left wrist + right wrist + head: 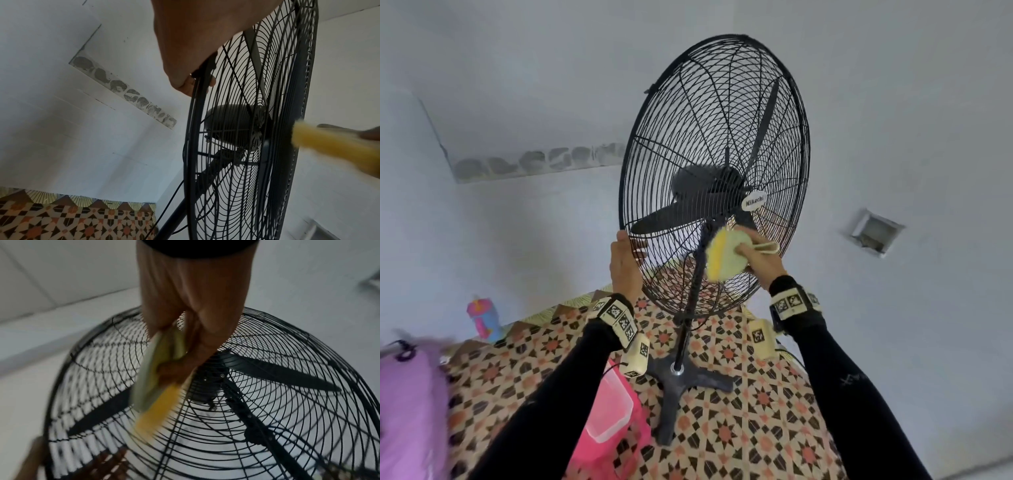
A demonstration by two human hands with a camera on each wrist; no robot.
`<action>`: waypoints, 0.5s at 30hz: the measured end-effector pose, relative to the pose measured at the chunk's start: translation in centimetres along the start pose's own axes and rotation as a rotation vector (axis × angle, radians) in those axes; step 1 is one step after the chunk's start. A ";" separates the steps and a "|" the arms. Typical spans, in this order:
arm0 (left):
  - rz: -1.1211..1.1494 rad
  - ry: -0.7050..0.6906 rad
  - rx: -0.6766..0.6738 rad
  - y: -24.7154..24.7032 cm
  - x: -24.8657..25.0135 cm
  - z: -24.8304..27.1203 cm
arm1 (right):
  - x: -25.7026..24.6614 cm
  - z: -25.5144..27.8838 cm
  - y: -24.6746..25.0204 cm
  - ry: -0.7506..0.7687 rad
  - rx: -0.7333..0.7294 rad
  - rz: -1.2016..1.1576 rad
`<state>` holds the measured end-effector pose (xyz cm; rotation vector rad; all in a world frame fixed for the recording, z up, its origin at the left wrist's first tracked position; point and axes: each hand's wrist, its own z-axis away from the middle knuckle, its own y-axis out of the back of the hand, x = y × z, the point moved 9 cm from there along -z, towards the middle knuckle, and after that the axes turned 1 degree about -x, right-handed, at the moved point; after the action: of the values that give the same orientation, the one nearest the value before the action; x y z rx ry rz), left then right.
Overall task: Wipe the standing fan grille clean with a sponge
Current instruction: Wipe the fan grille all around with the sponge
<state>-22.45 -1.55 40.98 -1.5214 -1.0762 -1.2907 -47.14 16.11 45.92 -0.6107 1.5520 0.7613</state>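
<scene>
A black standing fan's round wire grille (722,113) faces me, tilted, with a white label at its hub. My left hand (627,248) grips the grille's lower left rim, fingers curled round the edge (197,81). My right hand (748,248) holds a round yellow and pale green sponge (722,257) with a loop strap, pressed flat on the front grille just below the hub. In the right wrist view the sponge (154,389) is blurred against the wires (277,426). The left wrist view shows the sponge's yellow edge (329,144) touching the grille (236,170).
The fan's pole and cross base (681,373) stand on a patterned mat (756,418). A pink plastic container (609,411) sits by the base. A pink and blue bottle (482,318) and a purple bag (407,394) lie left. White walls close behind.
</scene>
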 end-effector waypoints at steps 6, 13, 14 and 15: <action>-0.020 -0.044 -0.048 -0.6 0.6 0.6 | 0.7 1.2 3.3 0.067 0.332 -0.214; -0.024 -0.057 -0.032 -0.1 0.0 0.2 | 1.9 1.2 -0.9 -0.058 0.160 -0.434; -0.041 -0.049 -0.032 -0.1 0.0 0.3 | 2.1 1.3 -1.0 -0.099 0.111 -0.501; -0.059 -0.054 -0.033 -0.1 0.3 0.4 | 2.1 1.5 -0.8 -0.132 0.077 -0.548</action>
<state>-22.40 -1.14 41.23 -1.5672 -1.1473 -1.3201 -45.84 16.84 43.68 -0.8617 1.2043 0.3165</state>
